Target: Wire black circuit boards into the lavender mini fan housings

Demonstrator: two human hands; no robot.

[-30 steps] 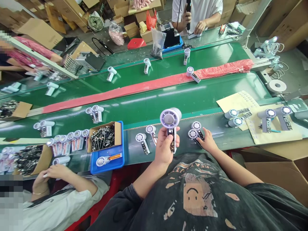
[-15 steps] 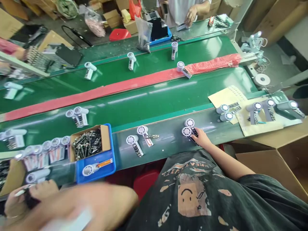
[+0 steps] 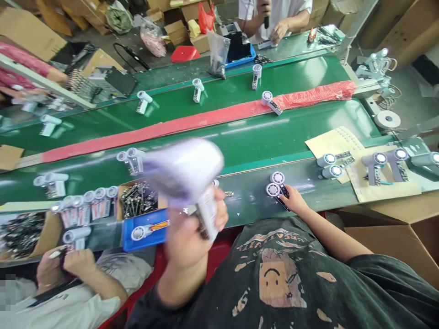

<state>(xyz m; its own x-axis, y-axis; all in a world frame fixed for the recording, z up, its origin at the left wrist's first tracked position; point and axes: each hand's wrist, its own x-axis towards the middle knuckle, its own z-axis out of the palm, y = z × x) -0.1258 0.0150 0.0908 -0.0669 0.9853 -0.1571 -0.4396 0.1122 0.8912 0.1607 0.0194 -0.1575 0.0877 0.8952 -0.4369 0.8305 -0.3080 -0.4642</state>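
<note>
My left hand [image 3: 188,237] is raised in front of the bench, its fingers closed around the handle of a pale handheld fan [image 3: 181,167]. Motion blurs the fan's head. On the bench my right hand [image 3: 295,201] grips the dark, open handle of a white handheld fan [image 3: 273,189]. A second fan [image 3: 277,177] lies right behind it, touching or nearly so. Part of another fan and a small circuit board [image 3: 229,193] show beyond my left hand; the raised fan and hand hide the rest.
A blue tray [image 3: 128,237] bears a fan and a box of circuit boards [image 3: 139,198]. Lit fans [image 3: 379,158] lie on yellowish sheets at right. Fans stand on the green conveyor [image 3: 240,135], split by a red strip [image 3: 206,119]. A co-worker's hands [image 3: 78,262] work at lower left.
My left hand has come up from the lower left to the middle, carrying the fan. My right hand stays on its fan. The view has shifted left, and the far co-worker raises a dark tool.
</note>
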